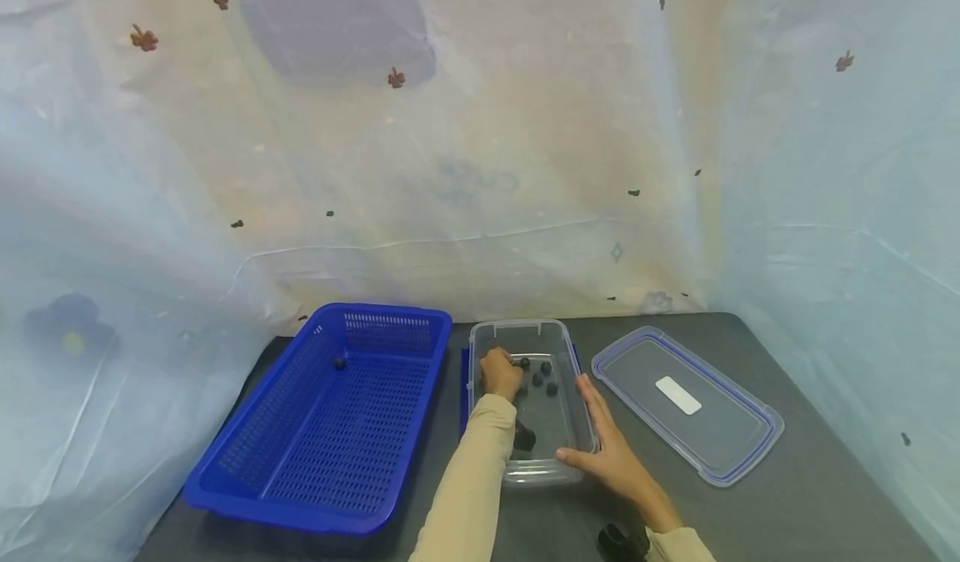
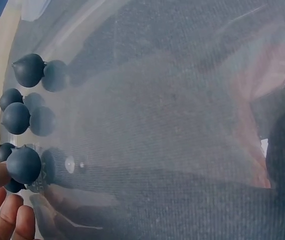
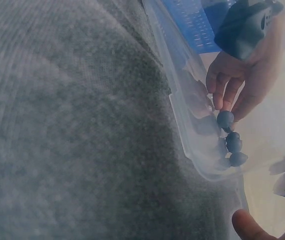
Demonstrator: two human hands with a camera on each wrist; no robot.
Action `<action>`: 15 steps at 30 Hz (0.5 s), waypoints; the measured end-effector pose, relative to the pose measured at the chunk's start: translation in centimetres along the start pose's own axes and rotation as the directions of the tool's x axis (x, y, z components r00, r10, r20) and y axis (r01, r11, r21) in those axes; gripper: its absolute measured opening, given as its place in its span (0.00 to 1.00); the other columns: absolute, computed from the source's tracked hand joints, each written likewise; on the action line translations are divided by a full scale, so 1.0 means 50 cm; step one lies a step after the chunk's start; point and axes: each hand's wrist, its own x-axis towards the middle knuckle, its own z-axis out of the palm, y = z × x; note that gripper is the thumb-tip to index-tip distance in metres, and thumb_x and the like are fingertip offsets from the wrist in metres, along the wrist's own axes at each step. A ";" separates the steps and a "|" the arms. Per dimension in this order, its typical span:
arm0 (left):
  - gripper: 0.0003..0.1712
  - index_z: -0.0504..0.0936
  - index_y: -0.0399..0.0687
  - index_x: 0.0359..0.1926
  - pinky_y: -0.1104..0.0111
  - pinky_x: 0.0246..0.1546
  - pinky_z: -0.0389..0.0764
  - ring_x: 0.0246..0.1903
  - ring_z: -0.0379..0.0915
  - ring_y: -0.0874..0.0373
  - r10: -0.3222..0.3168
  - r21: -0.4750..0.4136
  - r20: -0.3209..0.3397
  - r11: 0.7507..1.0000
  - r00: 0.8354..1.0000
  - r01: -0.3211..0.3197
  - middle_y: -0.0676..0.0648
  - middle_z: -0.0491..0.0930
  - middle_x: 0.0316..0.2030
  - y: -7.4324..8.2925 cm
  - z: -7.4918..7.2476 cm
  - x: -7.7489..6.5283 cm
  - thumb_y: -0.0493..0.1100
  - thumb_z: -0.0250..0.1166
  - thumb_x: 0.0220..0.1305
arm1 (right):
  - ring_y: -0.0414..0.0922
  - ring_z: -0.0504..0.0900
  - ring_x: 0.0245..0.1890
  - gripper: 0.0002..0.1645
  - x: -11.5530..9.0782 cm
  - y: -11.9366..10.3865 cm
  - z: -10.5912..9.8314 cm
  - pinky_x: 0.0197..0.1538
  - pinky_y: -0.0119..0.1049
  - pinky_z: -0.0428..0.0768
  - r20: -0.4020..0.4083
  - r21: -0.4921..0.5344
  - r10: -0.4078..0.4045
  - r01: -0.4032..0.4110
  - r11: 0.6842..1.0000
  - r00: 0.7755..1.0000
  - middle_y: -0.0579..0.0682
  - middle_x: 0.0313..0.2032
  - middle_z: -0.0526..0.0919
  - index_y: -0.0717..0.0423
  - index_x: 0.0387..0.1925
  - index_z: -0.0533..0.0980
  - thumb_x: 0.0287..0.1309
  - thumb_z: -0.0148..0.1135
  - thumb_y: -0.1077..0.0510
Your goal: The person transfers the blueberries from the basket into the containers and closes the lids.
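Left hand [image 1: 500, 374] pinching small dark-blue round ball [image 2: 24, 164] inside clear rectangular plastic container [image 1: 551, 420]; right hand [image 1: 611, 449] straight-fingered at its side

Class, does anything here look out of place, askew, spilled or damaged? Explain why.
One small dark round ball lies alone in the blue perforated plastic basket, apart from the other dark balls in the clear rectangular plastic container. The clear rectangular plastic lid lies askew beside it. No spill or damage shows.
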 end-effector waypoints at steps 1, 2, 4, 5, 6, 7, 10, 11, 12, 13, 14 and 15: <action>0.09 0.81 0.36 0.26 0.56 0.34 0.80 0.33 0.80 0.43 -0.008 0.001 0.001 1.000 1.000 0.008 0.39 0.81 0.27 0.001 -0.002 0.000 0.26 0.70 0.39 | 0.64 0.43 0.71 0.65 0.000 0.000 0.000 0.60 0.71 0.46 0.000 0.000 -0.002 0.002 1.000 1.000 0.66 0.73 0.42 0.62 0.75 0.45 0.42 0.75 0.57; 0.09 0.81 0.36 0.26 0.56 0.34 0.80 0.33 0.79 0.43 -0.017 0.003 0.004 1.000 1.000 0.017 0.39 0.81 0.27 0.002 -0.003 -0.001 0.27 0.71 0.39 | 0.64 0.43 0.71 0.65 0.000 0.001 0.000 0.60 0.70 0.46 0.000 -0.001 -0.003 0.003 1.000 1.000 0.66 0.73 0.42 0.62 0.75 0.45 0.42 0.75 0.57; 0.10 0.81 0.37 0.26 0.56 0.34 0.80 0.33 0.79 0.44 -0.037 0.000 0.007 0.999 0.999 0.037 0.40 0.81 0.28 0.006 -0.007 -0.002 0.28 0.72 0.40 | 0.64 0.43 0.71 0.65 -0.001 0.002 0.001 0.60 0.71 0.46 0.000 -0.005 -0.005 0.005 1.000 1.000 0.65 0.73 0.42 0.61 0.75 0.45 0.43 0.75 0.56; 0.10 0.81 0.37 0.27 0.56 0.34 0.80 0.33 0.79 0.44 -0.044 -0.009 0.007 0.999 0.999 0.044 0.40 0.81 0.28 0.008 -0.008 -0.003 0.28 0.72 0.41 | 0.64 0.43 0.71 0.65 -0.001 0.002 0.001 0.60 0.71 0.46 0.000 -0.007 -0.006 0.006 1.000 1.000 0.64 0.74 0.42 0.61 0.75 0.45 0.43 0.75 0.56; 0.10 0.81 0.37 0.27 0.56 0.34 0.80 0.33 0.79 0.44 -0.047 -0.017 0.004 0.999 0.999 0.047 0.41 0.81 0.28 0.010 -0.010 -0.003 0.29 0.73 0.41 | 0.64 0.43 0.71 0.65 -0.001 0.002 0.001 0.60 0.70 0.46 -0.001 -0.008 -0.005 0.004 1.000 1.000 0.63 0.74 0.42 0.61 0.75 0.45 0.43 0.75 0.56; 0.10 0.81 0.37 0.27 0.55 0.35 0.79 0.34 0.79 0.44 -0.045 -0.030 0.000 0.999 0.999 0.045 0.41 0.81 0.28 0.012 -0.012 -0.003 0.29 0.73 0.41 | 0.64 0.43 0.71 0.65 -0.001 0.003 0.001 0.60 0.70 0.46 -0.002 -0.008 -0.004 0.004 1.000 1.000 0.61 0.74 0.42 0.61 0.75 0.45 0.43 0.75 0.56; 0.10 0.82 0.35 0.28 0.55 0.38 0.79 0.35 0.78 0.42 -0.020 -0.084 -0.006 0.996 1.000 0.019 0.40 0.81 0.28 0.020 -0.019 -0.002 0.28 0.73 0.41 | 0.64 0.43 0.71 0.65 -0.002 0.003 0.001 0.60 0.70 0.46 -0.004 -0.003 0.000 0.000 1.000 1.000 0.56 0.75 0.42 0.62 0.75 0.45 0.43 0.75 0.56; 0.11 0.82 0.35 0.29 0.55 0.39 0.78 0.36 0.77 0.42 -0.009 -0.098 -0.006 0.995 1.000 0.009 0.40 0.81 0.28 0.022 -0.022 0.000 0.28 0.73 0.41 | 0.63 0.43 0.71 0.65 -0.002 0.003 0.001 0.61 0.70 0.46 -0.002 -0.001 0.001 -0.001 1.000 1.000 0.55 0.75 0.42 0.62 0.75 0.45 0.43 0.75 0.56; 0.11 0.82 0.34 0.29 0.55 0.40 0.77 0.36 0.77 0.42 -0.004 -0.110 -0.002 0.994 1.000 0.003 0.40 0.81 0.28 0.025 -0.025 0.001 0.28 0.73 0.41 | 0.63 0.43 0.71 0.65 -0.002 0.002 0.001 0.61 0.70 0.46 -0.002 0.001 0.002 -0.002 1.000 1.000 0.54 0.75 0.41 0.62 0.75 0.45 0.43 0.75 0.57; 0.11 0.83 0.34 0.30 0.55 0.41 0.77 0.37 0.76 0.41 0.005 -0.121 0.001 0.993 1.000 -0.005 0.40 0.81 0.28 0.027 -0.027 0.003 0.28 0.74 0.41 | 0.63 0.42 0.71 0.65 -0.002 0.002 0.001 0.61 0.71 0.46 -0.002 0.002 0.003 -0.003 1.000 1.000 0.54 0.75 0.41 0.62 0.75 0.45 0.43 0.75 0.57; 0.12 0.83 0.33 0.31 0.55 0.41 0.77 0.37 0.76 0.42 0.004 -0.133 0.009 0.991 1.000 -0.003 0.41 0.82 0.28 0.029 -0.030 0.006 0.29 0.74 0.42 | 0.63 0.42 0.71 0.65 -0.002 0.001 0.000 0.60 0.71 0.45 0.000 0.004 0.004 -0.004 1.000 1.000 0.54 0.75 0.41 0.62 0.75 0.45 0.43 0.75 0.57; 0.11 0.83 0.34 0.31 0.55 0.42 0.76 0.37 0.76 0.42 0.007 -0.138 0.015 0.990 1.000 -0.005 0.41 0.82 0.28 0.032 -0.033 0.009 0.30 0.74 0.42 | 0.63 0.42 0.71 0.64 -0.002 0.001 0.000 0.60 0.71 0.45 0.001 0.004 0.005 -0.005 1.000 1.000 0.54 0.75 0.41 0.62 0.75 0.45 0.44 0.75 0.57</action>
